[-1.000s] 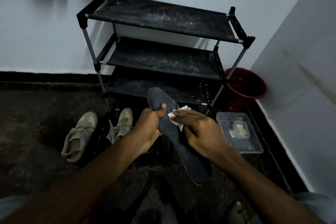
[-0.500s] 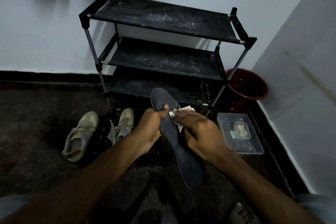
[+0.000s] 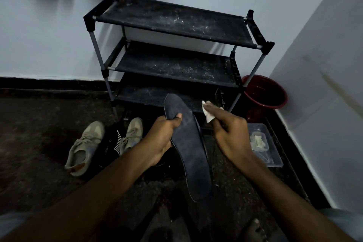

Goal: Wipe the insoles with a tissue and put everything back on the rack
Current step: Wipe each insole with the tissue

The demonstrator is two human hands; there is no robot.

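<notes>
Dark floor [image 3: 39, 143], insole [image 3: 188, 153] pointing lengthwise toward rack [image 3: 176, 19]

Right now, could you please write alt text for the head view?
The left hand grips a dark insole while the right hand pinches a tissue beside it, before a black shoe rack; tan sneakers lie on the floor.

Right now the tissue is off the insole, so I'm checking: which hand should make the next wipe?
Right. The right hand pinches the tissue just beside the insole, while the left hand is occupied gripping the insole near its upper end.
</notes>
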